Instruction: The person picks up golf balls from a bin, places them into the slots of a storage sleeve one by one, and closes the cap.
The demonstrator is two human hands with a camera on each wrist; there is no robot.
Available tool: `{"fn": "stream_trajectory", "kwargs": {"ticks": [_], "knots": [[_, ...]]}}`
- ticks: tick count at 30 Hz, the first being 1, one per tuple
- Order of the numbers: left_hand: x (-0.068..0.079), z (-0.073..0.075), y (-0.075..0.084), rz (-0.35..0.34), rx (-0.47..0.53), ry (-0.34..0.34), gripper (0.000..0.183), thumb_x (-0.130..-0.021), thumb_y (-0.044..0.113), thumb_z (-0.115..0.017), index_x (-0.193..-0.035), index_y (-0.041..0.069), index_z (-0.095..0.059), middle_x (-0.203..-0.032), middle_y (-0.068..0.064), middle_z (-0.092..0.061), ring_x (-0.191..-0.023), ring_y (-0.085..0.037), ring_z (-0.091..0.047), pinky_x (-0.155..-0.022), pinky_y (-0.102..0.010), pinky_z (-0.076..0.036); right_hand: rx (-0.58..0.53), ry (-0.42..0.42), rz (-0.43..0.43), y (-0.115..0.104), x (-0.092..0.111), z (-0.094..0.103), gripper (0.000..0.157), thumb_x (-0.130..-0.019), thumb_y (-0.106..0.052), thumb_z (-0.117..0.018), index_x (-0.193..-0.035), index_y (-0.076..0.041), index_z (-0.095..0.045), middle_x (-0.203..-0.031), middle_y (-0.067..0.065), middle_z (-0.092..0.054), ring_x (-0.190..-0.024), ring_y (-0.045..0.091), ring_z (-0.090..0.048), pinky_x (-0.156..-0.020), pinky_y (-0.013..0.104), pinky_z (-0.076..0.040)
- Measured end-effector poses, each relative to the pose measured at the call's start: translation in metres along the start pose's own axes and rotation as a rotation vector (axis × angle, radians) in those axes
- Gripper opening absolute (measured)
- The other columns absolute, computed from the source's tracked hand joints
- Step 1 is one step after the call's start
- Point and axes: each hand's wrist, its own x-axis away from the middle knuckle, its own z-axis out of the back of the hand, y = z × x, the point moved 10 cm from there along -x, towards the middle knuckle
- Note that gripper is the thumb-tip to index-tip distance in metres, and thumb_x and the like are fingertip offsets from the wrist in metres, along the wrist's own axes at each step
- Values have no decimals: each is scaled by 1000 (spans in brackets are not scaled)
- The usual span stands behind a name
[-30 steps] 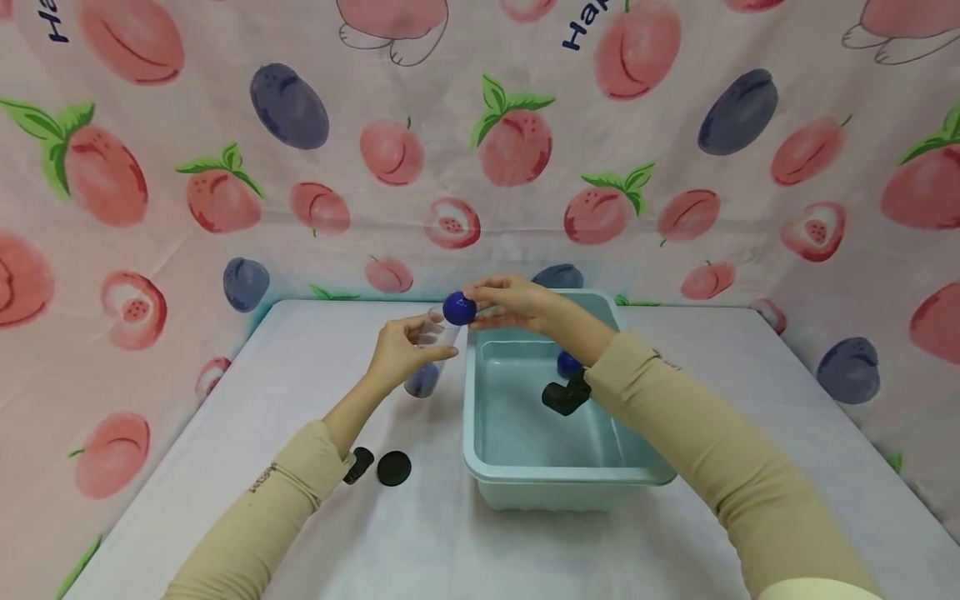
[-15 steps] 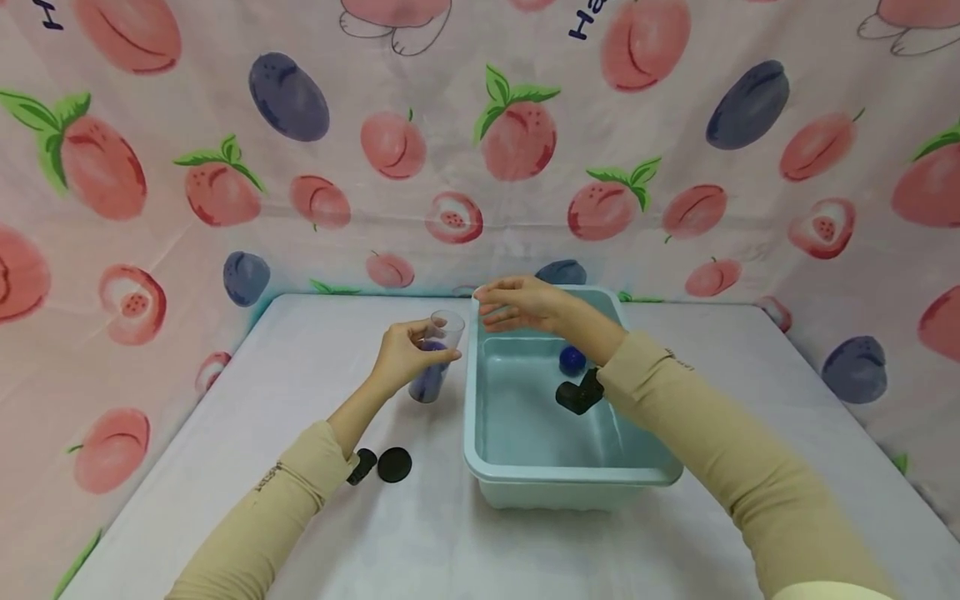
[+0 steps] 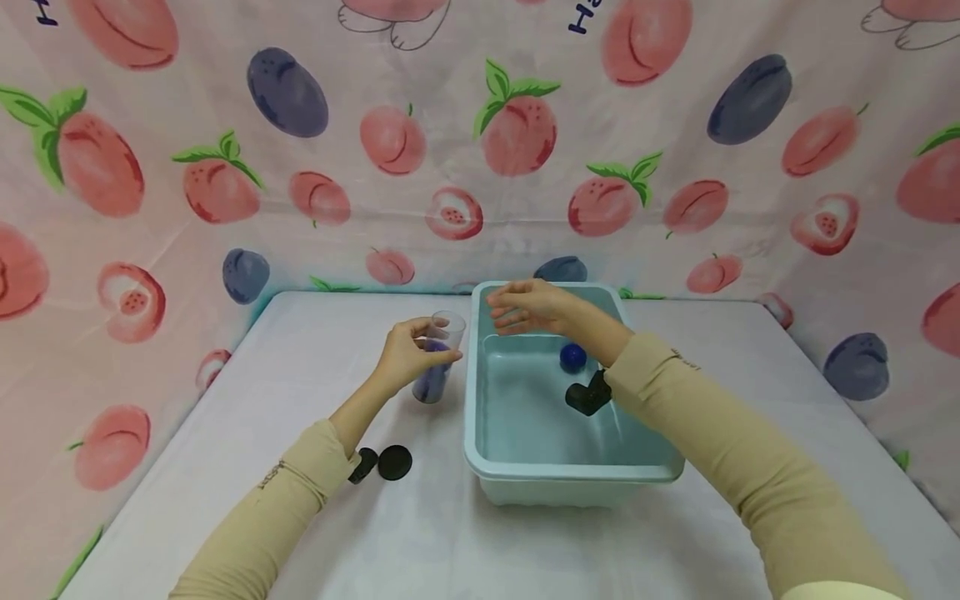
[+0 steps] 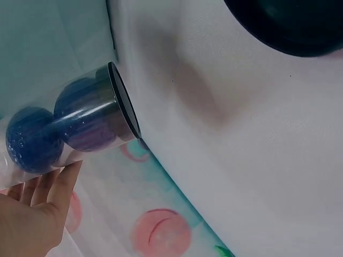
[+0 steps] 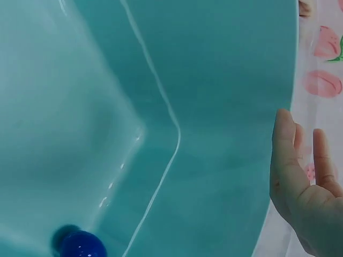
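My left hand (image 3: 408, 357) grips a clear plastic tube (image 3: 447, 325), which tilts a little to the left of the tub. Inside the tube, two blue balls (image 4: 35, 140) sit one against the other above its dark-rimmed end, as the left wrist view shows. My right hand (image 3: 531, 307) is over the back left part of the pale blue-green tub (image 3: 472, 400), with its fingers loosely extended and nothing in them. Another blue ball (image 3: 573, 357) lies in the tub near the back; it also shows as a blue ball (image 5: 83, 245) low in the right wrist view.
A round black lid (image 3: 395, 462) lies on the white table (image 3: 420, 533) in front of the left hand. Black wrist devices show at both cuffs, the right device (image 3: 589, 395) overlapping the tub. A fruit-patterned cloth (image 3: 450, 150) hangs behind the table.
The right hand has let go of a blue ball at the tube's mouth, and the ball is now inside the tube. That hand has drawn back to the right, over the tub.
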Motion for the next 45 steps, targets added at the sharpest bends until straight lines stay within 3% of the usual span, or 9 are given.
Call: {"fn": "stream_trajectory", "kwargs": {"ticks": [4,10,16,21,25,29,36,39,45], "knots": [[1,2,-1,-5,21,8,48,-74,10,-79,-118,3,-60,-107,-21,-66,-98,-34,-65,-84,-43,-55,34,-10,-3,2,3,2,38,-100,-16,-45,-132,4,-43,-129,25,-46,-93,20,-60,-104,46,-42],[4,7,0,-11,7,9,49,-75,14,-79,-119,6,-61,-110,-19,-65,-104,-36,-63,-90,-49,-51,62,-5,-2,6,8,11,41,-101,-15,-42,-135,7,-39,-132,27,-44,-108,31,-57,-104,46,-43],[4,13,3,-23,-15,22,47,-76,11,-77,-119,4,-59,-112,-20,-63,-106,-37,-60,-92,-50,-50,157,2,-35,13,11,18,43,-101,-15,-41,-136,9,-37,-133,31,-41,-118,39,-51,-104,47,-42],[5,19,6,-66,-30,28,48,-76,8,-77,-120,2,-57,-116,-23,-62,-109,-38,-58,-96,-52,-46,241,41,-80,19,9,26,43,-98,-15,-49,-134,7,-42,-126,28,-46,-94,26,-61,-101,48,-45],[8,22,4,-80,-25,35,48,-75,7,-77,-118,0,-58,-116,-22,-62,-109,-36,-57,-98,-49,-46,329,26,-122,32,8,33,44,-97,-16,-50,-134,6,-43,-117,23,-51,-77,14,-59,-97,46,-48],[10,20,-1,-51,-18,24,47,-75,9,-78,-117,3,-59,-118,-20,-63,-106,-35,-60,-94,-48,-48,415,2,-157,44,9,39,44,-98,-18,-50,-134,7,-43,-103,13,-54,-75,14,-57,-92,43,-51],[13,24,-6,-28,-13,56,49,-75,11,-78,-121,4,-59,-118,-19,-63,-107,-37,-61,-94,-50,-48,527,46,-205,51,7,52,40,-96,-18,-52,-129,5,-50,-90,6,-52,-76,19,-56,-85,40,-54],[14,28,-9,-13,-6,75,50,-76,11,-78,-121,5,-58,-119,-20,-63,-109,-37,-60,-95,-51,-47,557,68,-218,51,5,55,40,-95,-17,-53,-129,4,-51,-91,8,-53,-83,23,-58,-86,41,-54],[16,33,-10,-7,10,97,52,-76,10,-77,-123,5,-55,-122,-20,-60,-115,-37,-57,-98,-51,-45,585,100,-258,57,4,59,40,-95,-18,-53,-129,4,-50,-118,23,-50,-113,40,-53,-92,46,-51]]}}
